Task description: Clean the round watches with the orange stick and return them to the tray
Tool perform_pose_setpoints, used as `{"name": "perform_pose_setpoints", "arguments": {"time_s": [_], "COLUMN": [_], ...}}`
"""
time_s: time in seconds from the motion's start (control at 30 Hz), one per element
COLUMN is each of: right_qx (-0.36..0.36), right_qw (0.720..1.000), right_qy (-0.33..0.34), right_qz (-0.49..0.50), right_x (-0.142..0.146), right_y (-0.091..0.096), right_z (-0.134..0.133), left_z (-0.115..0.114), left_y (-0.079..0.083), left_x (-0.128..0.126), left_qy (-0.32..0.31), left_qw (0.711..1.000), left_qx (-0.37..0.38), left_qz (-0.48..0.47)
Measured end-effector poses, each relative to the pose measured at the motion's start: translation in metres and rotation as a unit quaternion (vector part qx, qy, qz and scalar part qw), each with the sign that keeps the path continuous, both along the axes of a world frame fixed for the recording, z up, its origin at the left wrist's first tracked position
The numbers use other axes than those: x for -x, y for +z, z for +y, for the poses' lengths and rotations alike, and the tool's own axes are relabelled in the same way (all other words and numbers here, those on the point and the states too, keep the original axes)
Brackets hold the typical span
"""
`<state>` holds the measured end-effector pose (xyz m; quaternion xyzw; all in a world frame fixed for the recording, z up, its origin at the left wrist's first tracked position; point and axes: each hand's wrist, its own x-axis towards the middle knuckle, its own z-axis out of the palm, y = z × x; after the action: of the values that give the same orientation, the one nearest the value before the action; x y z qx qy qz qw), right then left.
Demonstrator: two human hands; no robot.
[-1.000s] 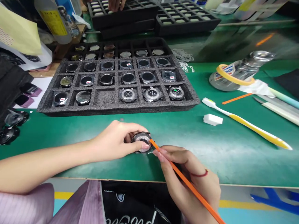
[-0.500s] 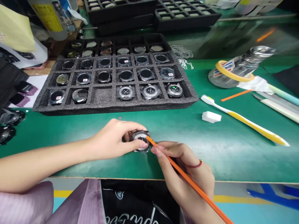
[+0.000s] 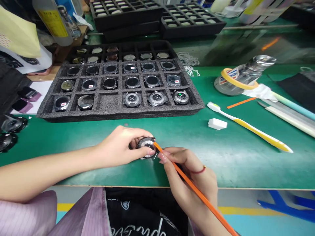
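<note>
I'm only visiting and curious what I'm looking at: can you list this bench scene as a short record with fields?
Left hand: pinches a round watch case on the green mat
Right hand: holds an orange stick, tip at the case's edge
Behind: foam tray of watch cases
To the right: toothbrush, white block, tape roll
</note>
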<state>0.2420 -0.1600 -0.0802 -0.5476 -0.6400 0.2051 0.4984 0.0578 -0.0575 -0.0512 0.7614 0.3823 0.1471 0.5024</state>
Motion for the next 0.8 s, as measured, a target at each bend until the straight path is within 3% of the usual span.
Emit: {"name": "perform_pose_setpoints", "arguments": {"time_s": [0.8], "right_qx": [-0.043], "right_qw": [0.999], "right_qy": [0.0], "right_qz": [-0.028], "right_x": [0.0017], "right_y": [-0.0042], "right_z": [-0.0036], "left_z": [-0.0004], "left_y": [0.0012], "left_x": [-0.0011], "left_qy": [0.006], "left_qw": [1.0], "left_qx": [-0.015], "left_qz": [0.022]}}
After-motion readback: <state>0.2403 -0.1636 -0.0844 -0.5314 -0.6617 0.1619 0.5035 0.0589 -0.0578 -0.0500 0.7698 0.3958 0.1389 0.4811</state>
